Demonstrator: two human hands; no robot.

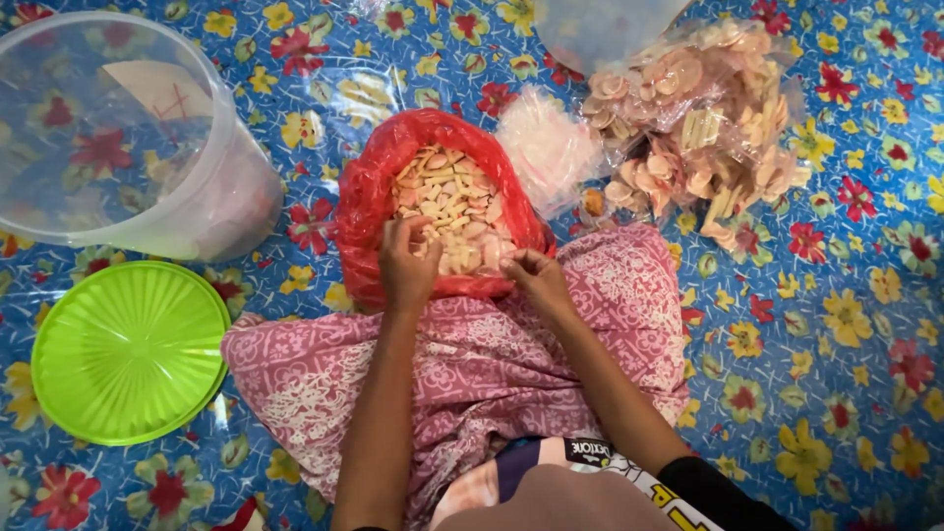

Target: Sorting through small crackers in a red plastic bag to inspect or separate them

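Observation:
A red plastic bag (379,187) full of pale crackers (454,202) lies open on the floor mat, just past my knees. My left hand (406,261) reaches into the bag's near side, fingers curled among the crackers. My right hand (534,273) pinches the bag's near rim at the right, fingers closed on the plastic. Both forearms run over my pink patterned skirt (472,364).
A clear plastic tub (128,138) lies on its side at the upper left, with its green lid (128,351) flat below it. A heap of small clear packets of crackers (698,128) sits at the upper right. The blue flowered mat (836,344) covers the floor.

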